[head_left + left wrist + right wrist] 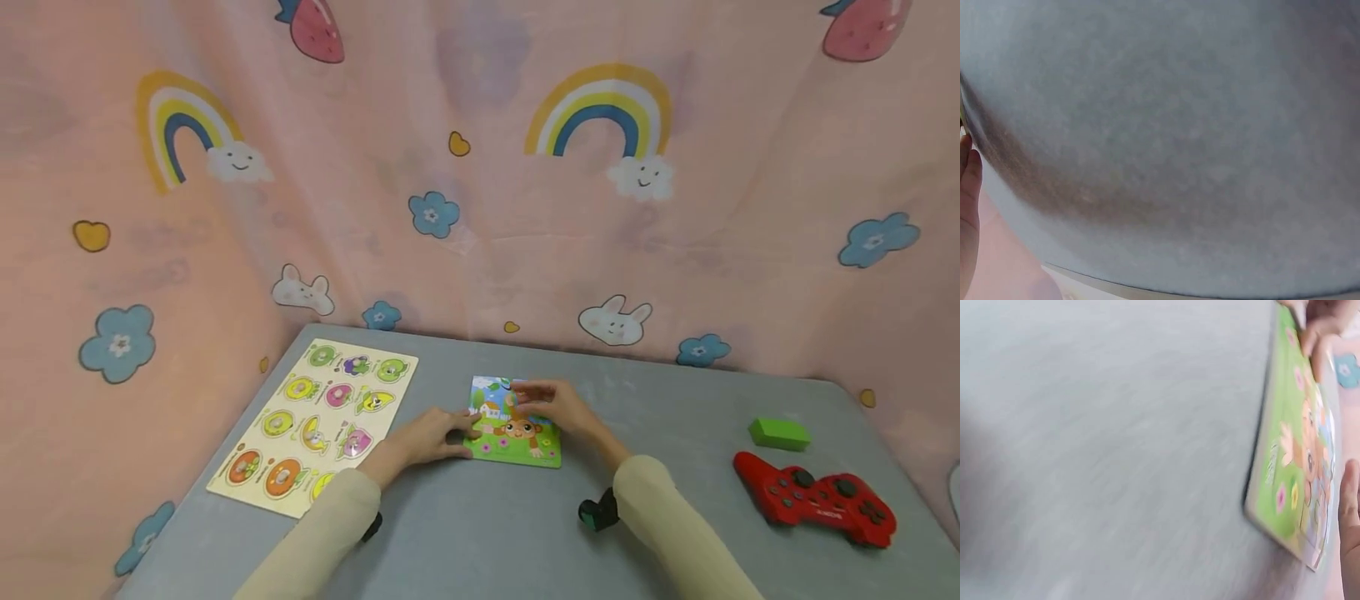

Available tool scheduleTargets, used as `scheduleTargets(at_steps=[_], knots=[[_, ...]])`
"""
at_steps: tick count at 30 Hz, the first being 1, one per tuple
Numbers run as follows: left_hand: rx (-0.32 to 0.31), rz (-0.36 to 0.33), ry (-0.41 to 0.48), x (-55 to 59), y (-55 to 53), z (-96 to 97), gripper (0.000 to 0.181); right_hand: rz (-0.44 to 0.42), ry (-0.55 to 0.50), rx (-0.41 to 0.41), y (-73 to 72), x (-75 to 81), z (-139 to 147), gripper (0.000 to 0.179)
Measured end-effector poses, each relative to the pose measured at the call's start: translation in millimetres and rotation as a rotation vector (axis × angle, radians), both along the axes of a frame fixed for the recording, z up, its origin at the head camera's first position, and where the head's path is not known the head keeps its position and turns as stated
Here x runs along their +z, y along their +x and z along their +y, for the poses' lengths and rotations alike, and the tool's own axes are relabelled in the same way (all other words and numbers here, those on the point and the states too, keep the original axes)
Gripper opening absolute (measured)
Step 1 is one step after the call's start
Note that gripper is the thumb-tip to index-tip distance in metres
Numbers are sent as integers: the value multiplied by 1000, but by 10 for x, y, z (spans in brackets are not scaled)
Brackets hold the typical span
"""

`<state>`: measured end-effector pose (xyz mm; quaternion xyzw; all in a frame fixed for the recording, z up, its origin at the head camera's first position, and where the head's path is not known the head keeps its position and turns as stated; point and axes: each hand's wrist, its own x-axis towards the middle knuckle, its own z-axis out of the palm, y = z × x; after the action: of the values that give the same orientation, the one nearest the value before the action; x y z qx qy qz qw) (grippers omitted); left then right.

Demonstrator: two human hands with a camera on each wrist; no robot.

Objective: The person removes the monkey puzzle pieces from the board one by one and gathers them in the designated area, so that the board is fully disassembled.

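Observation:
A small square picture puzzle (502, 451) with a cartoon monkey, a house and flowers on green lies flat on the grey table. My left hand (431, 435) is at its left edge, thumb low and fingers higher, touching the border. In the right wrist view, the fingertips of this left hand (1325, 322) rest at the far end of the puzzle (1279, 469). My right hand (558, 404) reaches over the upper right part of the puzzle, fingers extended with a gap from the thumb. The left wrist view catches only a few left fingers (969, 181) at its edge.
A large cream fruit board (251, 408) with knobbed pieces lies to the left, beneath the left forearm in the head view. On the right are a green block (780, 433) and a red game controller (817, 500). A pink patterned curtain (495, 275) hangs behind the table.

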<state>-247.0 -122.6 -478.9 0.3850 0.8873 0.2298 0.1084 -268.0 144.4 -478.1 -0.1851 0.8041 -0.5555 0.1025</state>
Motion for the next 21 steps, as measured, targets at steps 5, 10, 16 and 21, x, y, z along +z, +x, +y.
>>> scheduleTargets(at_steps=[5, 10, 16, 21], knots=[[-17, 13, 13, -13, -22, 4, 35, -60, -17, -24, -113, -36, -112, 38], [-32, 35, 20, -15, -18, -9, 34, -85, -22, -17, -183, -44, -226, 38], [-3, -1, -10, -15, -17, 2, 35, -19, 79, 7, -286, -56, -315, 36], [6, 1, -28, -9, -14, 3, 34, -4, 192, 22, -363, -51, -382, 35]])
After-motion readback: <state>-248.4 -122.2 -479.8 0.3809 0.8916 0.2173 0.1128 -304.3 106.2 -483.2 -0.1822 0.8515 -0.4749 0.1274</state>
